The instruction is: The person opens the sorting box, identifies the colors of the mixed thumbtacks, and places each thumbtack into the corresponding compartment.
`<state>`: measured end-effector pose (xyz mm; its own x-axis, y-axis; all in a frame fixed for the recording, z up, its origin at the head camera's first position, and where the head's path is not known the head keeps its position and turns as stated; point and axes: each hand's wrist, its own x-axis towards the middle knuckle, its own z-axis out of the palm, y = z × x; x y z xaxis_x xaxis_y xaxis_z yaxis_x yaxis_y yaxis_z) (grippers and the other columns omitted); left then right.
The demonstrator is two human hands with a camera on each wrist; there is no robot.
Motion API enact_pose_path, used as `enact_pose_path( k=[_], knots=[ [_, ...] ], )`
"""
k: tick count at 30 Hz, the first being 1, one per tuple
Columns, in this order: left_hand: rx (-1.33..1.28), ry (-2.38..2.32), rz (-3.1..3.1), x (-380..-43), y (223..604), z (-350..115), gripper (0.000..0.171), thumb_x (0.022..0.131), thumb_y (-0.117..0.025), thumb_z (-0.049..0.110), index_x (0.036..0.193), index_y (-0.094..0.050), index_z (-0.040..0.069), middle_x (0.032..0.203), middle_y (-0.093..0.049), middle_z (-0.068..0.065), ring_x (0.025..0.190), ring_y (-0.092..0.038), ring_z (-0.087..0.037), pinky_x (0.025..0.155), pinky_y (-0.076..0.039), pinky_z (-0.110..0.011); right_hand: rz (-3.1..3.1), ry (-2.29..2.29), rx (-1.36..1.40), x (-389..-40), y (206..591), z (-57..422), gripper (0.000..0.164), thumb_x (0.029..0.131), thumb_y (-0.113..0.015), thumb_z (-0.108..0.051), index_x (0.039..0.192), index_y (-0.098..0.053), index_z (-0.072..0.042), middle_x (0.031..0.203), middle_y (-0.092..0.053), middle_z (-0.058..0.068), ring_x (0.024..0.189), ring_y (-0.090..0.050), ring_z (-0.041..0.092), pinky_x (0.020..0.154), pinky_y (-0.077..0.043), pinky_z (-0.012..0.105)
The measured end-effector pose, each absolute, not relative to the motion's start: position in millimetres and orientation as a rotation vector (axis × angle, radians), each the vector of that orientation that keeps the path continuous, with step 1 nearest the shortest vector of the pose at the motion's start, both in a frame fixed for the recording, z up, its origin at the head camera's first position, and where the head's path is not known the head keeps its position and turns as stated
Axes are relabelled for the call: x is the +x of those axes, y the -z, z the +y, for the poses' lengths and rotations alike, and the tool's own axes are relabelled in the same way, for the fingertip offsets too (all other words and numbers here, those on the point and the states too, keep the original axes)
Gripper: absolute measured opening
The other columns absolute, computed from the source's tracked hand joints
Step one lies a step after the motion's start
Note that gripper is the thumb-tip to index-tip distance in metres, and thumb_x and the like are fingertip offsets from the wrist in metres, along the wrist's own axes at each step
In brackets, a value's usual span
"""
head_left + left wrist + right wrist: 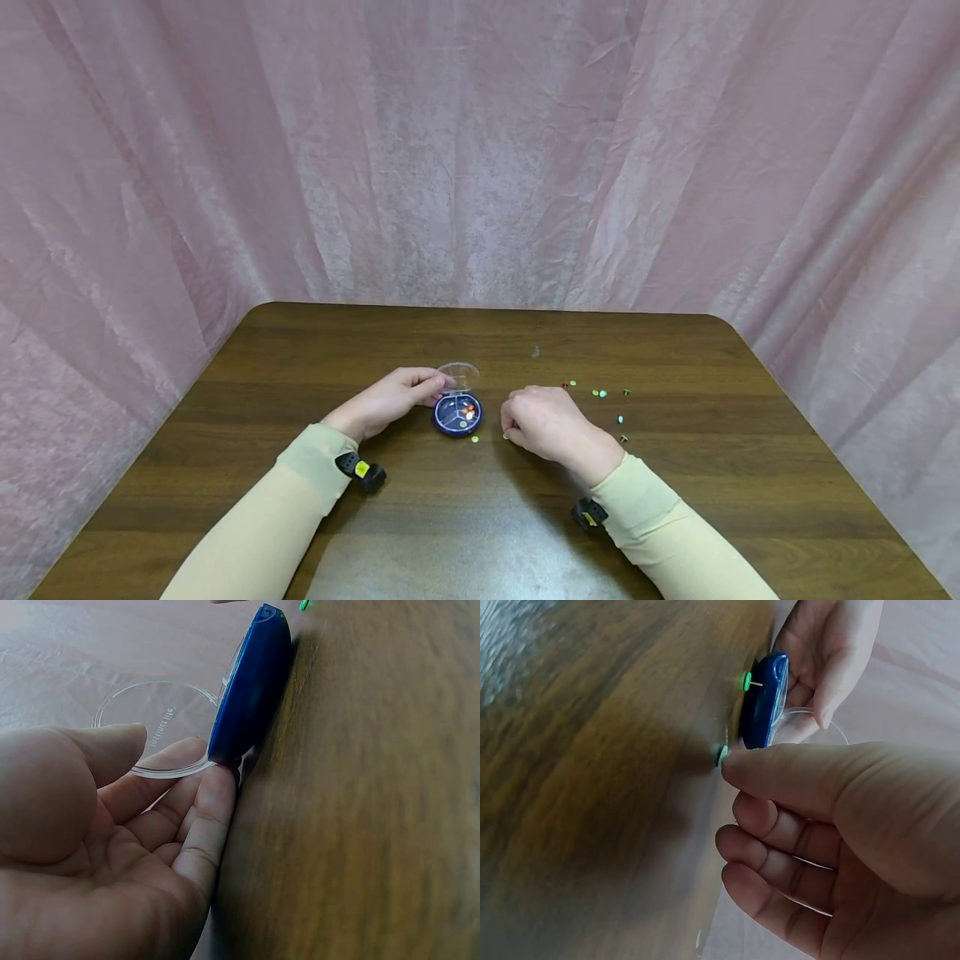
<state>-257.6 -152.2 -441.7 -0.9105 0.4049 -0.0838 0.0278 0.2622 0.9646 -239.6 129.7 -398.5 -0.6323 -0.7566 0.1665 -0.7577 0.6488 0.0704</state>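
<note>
A round blue pill case [457, 416] lies on the table with its clear lid [467, 374] raised. Its base is divided into compartments, and several small orange, white and green pieces lie in the right and lower parts. My left hand [387, 402] holds the lid's left side between thumb and fingers, with other fingertips touching the base in the left wrist view. Right of the case, my right hand [547, 421] pinches a teal-green thumbtack [721, 756] low over the table; the index finger is mostly hidden by the thumb. Another green thumbtack [746, 681] lies beside the case, point up.
Several loose thumbtacks [602, 393] in green, light blue and other colours lie scattered beyond and right of my right hand. The wooden table [420, 533] has its far edge against a pink curtain [465, 167].
</note>
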Motion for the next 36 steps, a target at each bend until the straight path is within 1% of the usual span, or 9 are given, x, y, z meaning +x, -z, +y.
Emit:
enact_pose_path(
  k=[8, 15, 18, 20, 24, 28, 30, 32, 36],
  knots=[
    [0.387, -1.675, 2.239, -254.2, 440.1, -151.2, 0.039, 0.105, -0.05, 0.031, 0.132, -0.063, 0.006, 0.132, -0.062, -0.006, 0.119, -0.057, -0.023, 0.1, -0.046, -0.036, -2.672, -0.043, 1.233, -237.9, 399.9, 130.0, 0.028, 0.076, -0.069, -0.017, 0.06, -0.051, -0.031, 0.064, -0.046, -0.017, 0.063, -0.048, 0.01, 0.05, -0.04, 0.031],
    [0.405, -1.684, 2.237, -255.0, 440.9, -150.7, 0.039, 0.105, -0.05, 0.031, 0.131, -0.064, 0.005, 0.132, -0.062, -0.007, 0.12, -0.057, -0.023, 0.099, -0.047, -0.036, -2.743, -0.426, 1.121, -237.2, 383.9, 128.1, 0.009, 0.084, -0.071, -0.026, 0.078, -0.067, -0.032, 0.074, -0.055, -0.02, 0.069, -0.052, 0.002, 0.059, -0.044, 0.024],
    [0.398, -1.69, 2.231, -255.1, 440.4, -150.8, 0.038, 0.106, -0.049, 0.03, 0.131, -0.063, 0.005, 0.132, -0.062, -0.007, 0.119, -0.058, -0.023, 0.099, -0.047, -0.036, -2.802, -0.742, 1.094, -236.8, 376.0, 126.4, 0.006, 0.088, -0.071, -0.029, 0.083, -0.069, -0.031, 0.076, -0.058, -0.019, 0.071, -0.055, 0.003, 0.063, -0.046, 0.024],
    [0.392, -1.692, 2.229, -255.1, 440.8, -151.1, 0.038, 0.106, -0.049, 0.029, 0.131, -0.063, 0.005, 0.132, -0.062, -0.006, 0.119, -0.058, -0.023, 0.099, -0.047, -0.036, -2.831, -1.016, 1.084, -236.3, 371.9, 125.7, 0.005, 0.09, -0.071, -0.03, 0.088, -0.071, -0.027, 0.08, -0.064, -0.015, 0.076, -0.059, 0.006, 0.068, -0.049, 0.026],
    [0.387, -1.693, 2.232, -255.5, 442.5, -151.3, 0.038, 0.106, -0.05, 0.029, 0.131, -0.064, 0.005, 0.132, -0.062, -0.007, 0.119, -0.058, -0.023, 0.1, -0.046, -0.036, -2.792, -1.622, 1.032, -234.1, 364.6, 125.2, 0.018, 0.091, -0.072, -0.033, 0.098, -0.074, -0.017, 0.092, -0.07, 0.0, 0.086, -0.062, 0.016, 0.079, -0.051, 0.032],
    [0.39, -1.691, 2.244, -255.7, 443.0, -151.1, 0.037, 0.106, -0.05, 0.029, 0.13, -0.064, 0.005, 0.131, -0.062, -0.007, 0.119, -0.058, -0.023, 0.1, -0.046, -0.036, -2.501, -2.351, 1.008, -231.3, 359.1, 125.9, 0.023, 0.094, -0.069, -0.024, 0.105, -0.069, -0.004, 0.096, -0.066, 0.01, 0.089, -0.061, 0.021, 0.085, -0.051, 0.034],
    [0.387, -1.693, 2.244, -255.5, 442.1, -151.0, 0.037, 0.105, -0.05, 0.029, 0.13, -0.064, 0.006, 0.131, -0.063, -0.006, 0.119, -0.058, -0.022, 0.099, -0.047, -0.036, -2.272, -2.689, 1.028, -229.8, 356.6, 126.6, 0.018, 0.096, -0.065, -0.017, 0.106, -0.066, -0.002, 0.094, -0.064, 0.01, 0.089, -0.061, 0.02, 0.086, -0.051, 0.033],
    [0.39, -1.694, 2.243, -255.0, 440.9, -150.8, 0.037, 0.105, -0.05, 0.029, 0.13, -0.064, 0.006, 0.13, -0.063, -0.006, 0.118, -0.058, -0.023, 0.099, -0.047, -0.036, -2.039, -2.967, 1.06, -228.1, 353.9, 127.0, 0.012, 0.099, -0.06, -0.014, 0.104, -0.064, -0.004, 0.094, -0.062, 0.007, 0.09, -0.06, 0.018, 0.086, -0.051, 0.03],
    [0.391, -1.705, 2.234, -254.3, 440.4, -150.4, 0.036, 0.105, -0.05, 0.029, 0.129, -0.065, 0.006, 0.131, -0.063, -0.007, 0.118, -0.058, -0.023, 0.099, -0.047, -0.036, -1.646, -3.308, 1.15, -223.7, 350.1, 126.4, 0.011, 0.103, -0.054, -0.017, 0.099, -0.062, -0.011, 0.091, -0.054, 0.0, 0.093, -0.056, 0.015, 0.086, -0.047, 0.026]
  ],
)
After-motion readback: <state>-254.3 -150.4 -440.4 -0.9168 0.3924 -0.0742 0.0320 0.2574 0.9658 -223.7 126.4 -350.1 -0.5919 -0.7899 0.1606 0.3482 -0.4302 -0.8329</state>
